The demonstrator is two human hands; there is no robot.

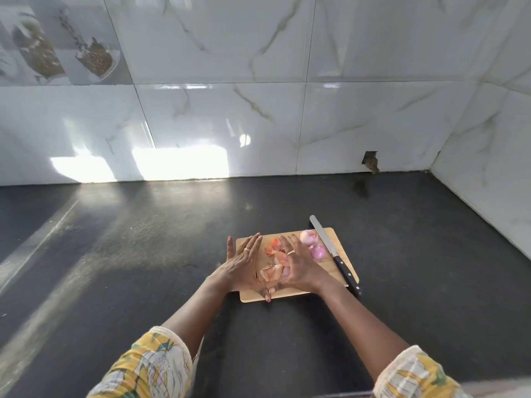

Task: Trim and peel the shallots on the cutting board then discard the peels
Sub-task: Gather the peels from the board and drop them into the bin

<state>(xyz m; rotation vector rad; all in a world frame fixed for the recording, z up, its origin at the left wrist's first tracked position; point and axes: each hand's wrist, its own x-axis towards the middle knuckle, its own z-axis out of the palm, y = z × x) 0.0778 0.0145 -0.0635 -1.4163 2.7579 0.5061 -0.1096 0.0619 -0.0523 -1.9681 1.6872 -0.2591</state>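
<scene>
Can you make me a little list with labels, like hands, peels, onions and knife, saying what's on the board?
left hand: open, fingers straight, left of the peels
right hand: open, fingers straight, right of the peels
peels: orange-pink pile between both hands, on the cutting board
shallots: two peeled, at the board's far right part, beside the knife blade
knife: lying along the board's right edge, black handle towards the person, nobody holding it
countertop: dark, under the board
</scene>
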